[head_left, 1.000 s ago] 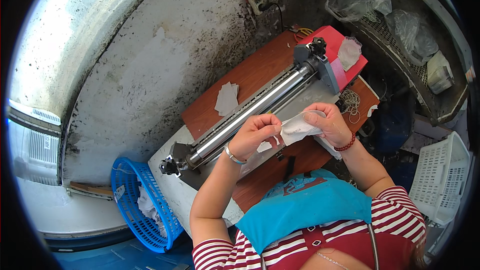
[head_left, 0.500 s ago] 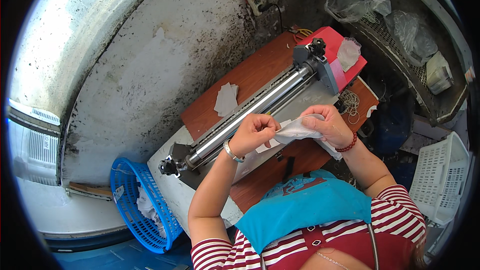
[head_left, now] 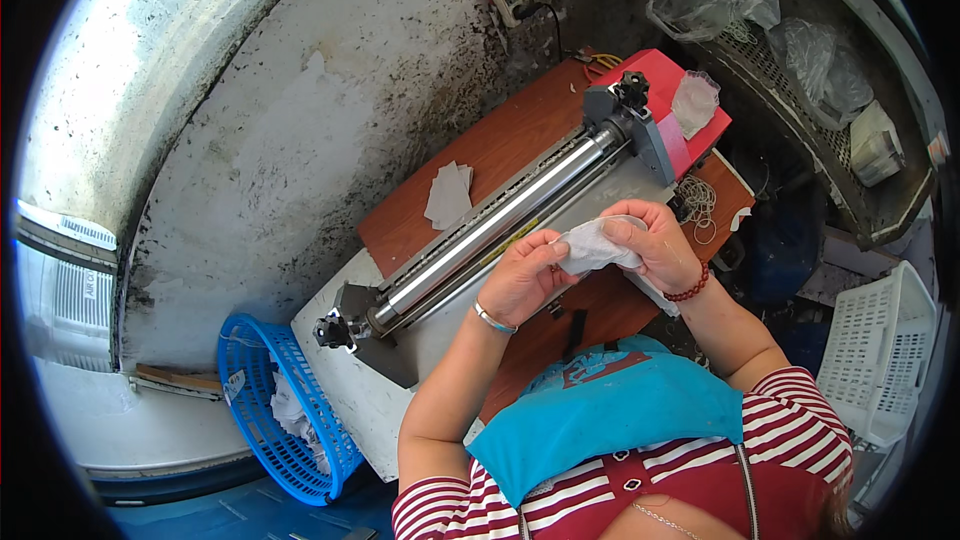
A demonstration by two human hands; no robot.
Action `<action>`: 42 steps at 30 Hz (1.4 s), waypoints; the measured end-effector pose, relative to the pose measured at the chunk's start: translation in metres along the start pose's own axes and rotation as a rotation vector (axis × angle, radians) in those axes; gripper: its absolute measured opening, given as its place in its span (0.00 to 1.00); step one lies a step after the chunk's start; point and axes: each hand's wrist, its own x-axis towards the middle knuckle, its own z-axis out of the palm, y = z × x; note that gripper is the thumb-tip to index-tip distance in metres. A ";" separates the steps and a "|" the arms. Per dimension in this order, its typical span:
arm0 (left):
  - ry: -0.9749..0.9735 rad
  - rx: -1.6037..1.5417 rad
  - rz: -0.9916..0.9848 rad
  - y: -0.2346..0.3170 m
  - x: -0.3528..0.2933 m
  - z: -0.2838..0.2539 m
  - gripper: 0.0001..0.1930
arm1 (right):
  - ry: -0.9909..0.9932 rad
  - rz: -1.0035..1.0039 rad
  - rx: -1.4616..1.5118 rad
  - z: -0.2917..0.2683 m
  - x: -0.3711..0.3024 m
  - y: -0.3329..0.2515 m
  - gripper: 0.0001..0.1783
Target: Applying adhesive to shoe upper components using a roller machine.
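Both my hands grip one soft white fabric piece (head_left: 598, 246) in front of the roller machine. My left hand (head_left: 527, 275) pinches its left edge between thumb and fingers. At the other end, my right hand (head_left: 655, 245) holds it with the thumb on top and fingers behind. Just beyond the piece runs the shiny metal roller (head_left: 500, 225), slanting between two dark end brackets. Several flat white pieces (head_left: 449, 196) lie on the brown tabletop behind the roller. What the fingers cover beneath the fabric is hidden.
A blue basket (head_left: 330, 430) with white pieces stands at the left. The machine's red housing (head_left: 655, 75) bears a pale piece on top. Tangled string (head_left: 697, 202) lies beside it. A white basket (head_left: 875, 360) and a shelf with clear plastic bags (head_left: 820, 65) are at the right.
My left hand has shifted slightly right and turned, its thumb now on top of the fabric's edge. The fabric piece is spread flatter between my hands and faces up more.
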 end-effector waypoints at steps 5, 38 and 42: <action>0.187 0.084 0.189 -0.004 0.002 0.003 0.08 | 0.146 -0.110 -0.180 0.005 -0.001 0.006 0.14; 0.219 0.116 0.220 0.004 -0.010 0.016 0.15 | -0.150 0.037 -0.166 0.001 0.002 0.003 0.28; 0.181 0.156 0.215 0.005 -0.015 0.019 0.23 | -0.150 0.074 -0.163 0.005 0.001 -0.002 0.30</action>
